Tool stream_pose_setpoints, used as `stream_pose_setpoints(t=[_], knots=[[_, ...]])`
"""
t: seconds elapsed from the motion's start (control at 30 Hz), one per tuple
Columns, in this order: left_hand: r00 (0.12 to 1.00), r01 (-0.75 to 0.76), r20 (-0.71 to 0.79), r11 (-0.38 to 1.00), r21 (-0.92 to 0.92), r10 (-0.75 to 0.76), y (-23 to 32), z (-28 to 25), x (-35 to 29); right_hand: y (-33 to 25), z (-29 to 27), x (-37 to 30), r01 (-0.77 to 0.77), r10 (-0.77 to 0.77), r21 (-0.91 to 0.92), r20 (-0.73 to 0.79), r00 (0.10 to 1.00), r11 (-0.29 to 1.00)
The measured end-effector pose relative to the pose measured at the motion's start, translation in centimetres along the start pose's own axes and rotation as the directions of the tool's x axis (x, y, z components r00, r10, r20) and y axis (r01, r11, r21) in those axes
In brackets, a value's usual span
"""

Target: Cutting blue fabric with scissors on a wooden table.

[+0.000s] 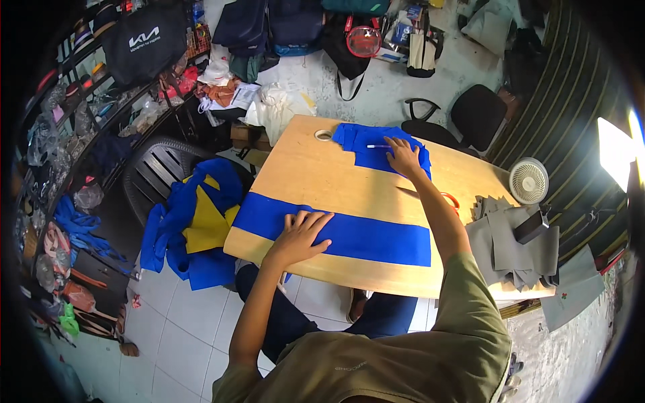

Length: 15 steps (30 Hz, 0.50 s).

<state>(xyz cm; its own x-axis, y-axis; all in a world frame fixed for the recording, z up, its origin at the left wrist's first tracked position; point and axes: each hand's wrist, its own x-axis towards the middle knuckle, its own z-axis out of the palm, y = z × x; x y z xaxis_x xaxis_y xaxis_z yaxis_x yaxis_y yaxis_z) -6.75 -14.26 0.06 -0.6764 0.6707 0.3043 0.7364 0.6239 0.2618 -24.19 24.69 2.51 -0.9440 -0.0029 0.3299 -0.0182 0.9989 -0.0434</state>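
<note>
Blue fabric strip [379,238] lies flat along the near side of the wooden table [309,171], its left end reaching the table's edge. Your left hand [301,236] rests palm down on it, fingers spread, with nothing seen pinched between them. Your right hand [403,158] reaches across to the table's far side, fingers stretched out and slightly apart over a stack of blue pieces [366,160]. A white pen [377,146] lies by those fingertips; you cannot tell from here whether they touch it.

The pale, smooth tabletop also bears a tape roll [323,135] near its far left corner and orange-handled scissors [452,199], partly hidden by your right forearm. On the table's right end sit a white round fan [529,181], grey fabric pieces [504,242] and a black box [531,227].

Left of the table, a black plastic chair [158,164] holds crumpled blue and yellow cloth [207,225]; farther left stand crowded shelves [84,121]. Beyond the table's far side are a black office chair [478,115] and a scuffed pale wall [383,91] hung with bags. White floor tiles [191,312] show on the table's near side.
</note>
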Motion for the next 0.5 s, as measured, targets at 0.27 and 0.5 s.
stream_pose_setpoints(t=[0.27,0.5], knots=[[0.992,0.054,-0.112,0.998,0.013,-0.052,0.1,-0.4,-0.2,1.3,-6.9,-6.2,0.168,-0.152,0.113,-0.137,0.979,0.979],[0.997,0.028,-0.075,0.997,0.078,-0.022,-0.1,-0.1,0.8,9.2,-10.4,-17.8,0.120,-0.169,0.138,0.442,0.881,0.983]])
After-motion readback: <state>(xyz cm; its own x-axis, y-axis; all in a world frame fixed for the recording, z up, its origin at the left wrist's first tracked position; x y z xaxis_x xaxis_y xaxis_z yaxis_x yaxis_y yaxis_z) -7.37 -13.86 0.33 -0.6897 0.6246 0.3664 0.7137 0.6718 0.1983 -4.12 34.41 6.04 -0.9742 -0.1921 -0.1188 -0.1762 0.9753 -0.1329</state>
